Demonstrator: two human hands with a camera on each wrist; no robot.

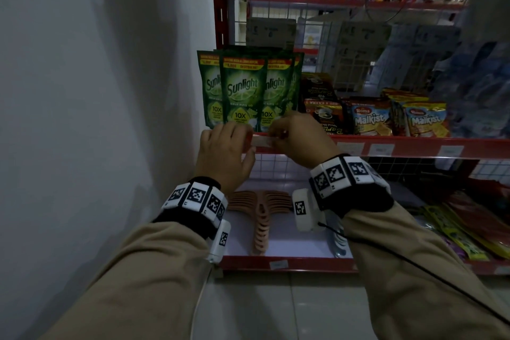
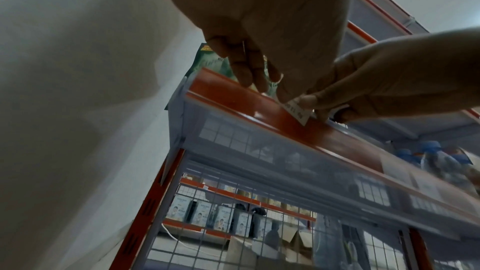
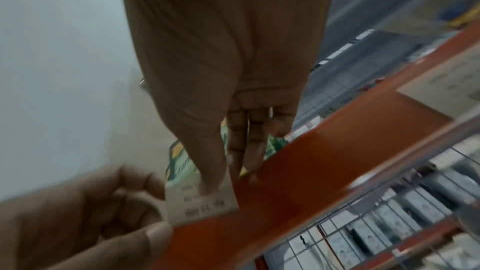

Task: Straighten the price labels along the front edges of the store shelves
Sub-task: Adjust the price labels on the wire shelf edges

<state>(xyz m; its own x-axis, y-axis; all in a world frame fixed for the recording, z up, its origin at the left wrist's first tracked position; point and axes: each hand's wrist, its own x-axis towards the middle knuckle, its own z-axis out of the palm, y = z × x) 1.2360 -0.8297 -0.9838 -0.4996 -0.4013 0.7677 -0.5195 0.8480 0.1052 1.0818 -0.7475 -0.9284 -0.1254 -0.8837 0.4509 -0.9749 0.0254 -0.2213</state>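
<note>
From the head view, both hands are raised to the red front edge (image 1: 400,146) of the middle shelf, close to its left end by the white wall (image 1: 96,119). The left hand (image 1: 223,152) and the right hand (image 1: 298,141) meet at a small white price label (image 1: 262,141) that lies against that edge, just below the green soap pouches (image 1: 244,91). Biscuit packs (image 1: 371,120) stand further right on the same shelf, and other labels (image 1: 382,149) sit along the edge beyond the right wrist. Peach-coloured hangers (image 1: 262,218) lie on the shelf below.

From the left wrist view, the left hand (image 2: 259,28) has its fingers curled down onto the top of the red strip (image 2: 233,98), with its thumb pressing on the label (image 2: 298,110). The right hand (image 2: 389,81) pinches the label's other end between thumb and fingers.

From the right wrist view, the right hand (image 3: 228,89) grips the label (image 3: 202,202) between thumb and forefinger, and the paper sits tilted against the strip (image 3: 311,171). The left hand (image 3: 78,213) holds the label's near side, with its fingers curled and its thumb laid by the lower corner.
</note>
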